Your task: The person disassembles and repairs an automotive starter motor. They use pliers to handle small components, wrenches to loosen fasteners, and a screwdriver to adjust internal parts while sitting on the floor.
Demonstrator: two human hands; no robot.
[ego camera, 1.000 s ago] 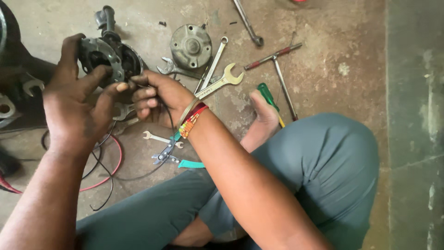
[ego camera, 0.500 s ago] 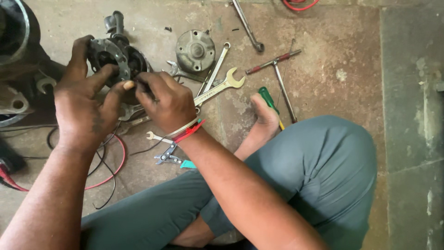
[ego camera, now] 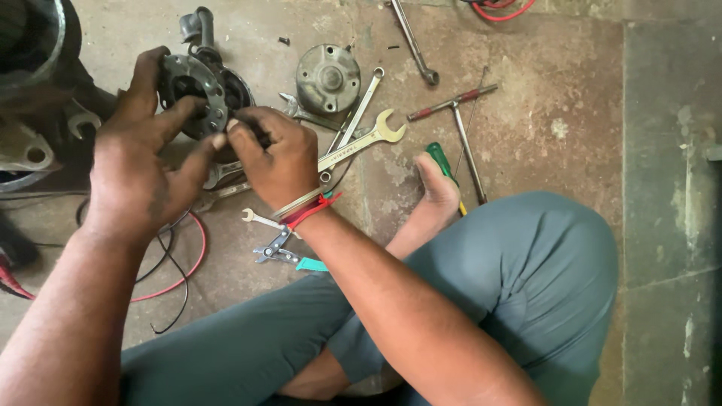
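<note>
The fingers (ego camera: pixel 162 124) of the left hand (ego camera: pixel 139 177) are spreading over the rim of a round metal motor part (ego camera: pixel 197 89), grasping it from the near side, with the thumb pressing toward the right hand (ego camera: pixel 280 156). The right hand's fingers are pinching together at the lower edge of that same part; whether they are holding something small there is too hidden to tell. Red and pale bands (ego camera: pixel 308 208) are circling the right wrist. The motor part is sitting on the concrete floor (ego camera: pixel 541 113) toward its far left corner, with a grey pipe-like stub (ego camera: pixel 197 28) rising behind it.

Just right of the part, a round metal cover (ego camera: pixel 327 77) is lying flat. Beside it, an open-ended wrench (ego camera: pixel 361 144) and a slimmer ring wrench (ego camera: pixel 358 113) are lying crossed. Near the right wrist, a small wrench (ego camera: pixel 259 219) and pliers with teal handles (ego camera: pixel 289 256) are resting. Red and black wires (ego camera: pixel 177 274) are curling under the left forearm. Farther right, a T-handled tool (ego camera: pixel 460 128) and a green-handled screwdriver (ego camera: pixel 442 160) are lying by the bare foot (ego camera: pixel 436 192).
</note>
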